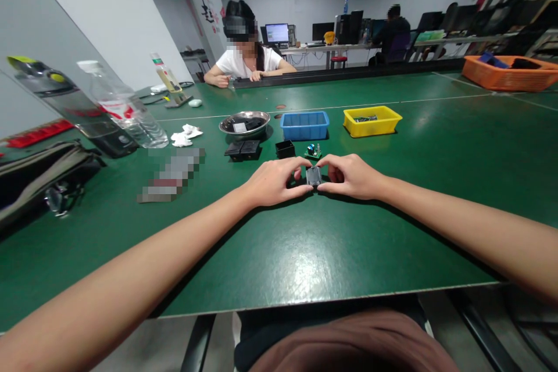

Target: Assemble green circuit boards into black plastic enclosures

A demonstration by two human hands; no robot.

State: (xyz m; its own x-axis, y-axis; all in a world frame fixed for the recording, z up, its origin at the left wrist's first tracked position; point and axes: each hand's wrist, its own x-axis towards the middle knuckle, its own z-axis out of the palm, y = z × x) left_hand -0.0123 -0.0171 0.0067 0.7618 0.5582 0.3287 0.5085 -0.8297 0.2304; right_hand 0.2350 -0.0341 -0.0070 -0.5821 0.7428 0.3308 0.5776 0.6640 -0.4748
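Observation:
Between my two hands is a small dark-grey square plastic piece, low over the green table. My left hand grips its left side between thumb and fingertips. On the opposite side, my right hand pinches it the same way. Just beyond the fingers lies a small green circuit board with raised components. A black open plastic box sits beside that board. Further left are black plastic housings, close together.
Behind stand a metal bowl of black parts, a blue bin and a yellow bin with small parts. Bottles, crumpled tissue and a bag occupy the left. An orange basket is far right. A person sits opposite.

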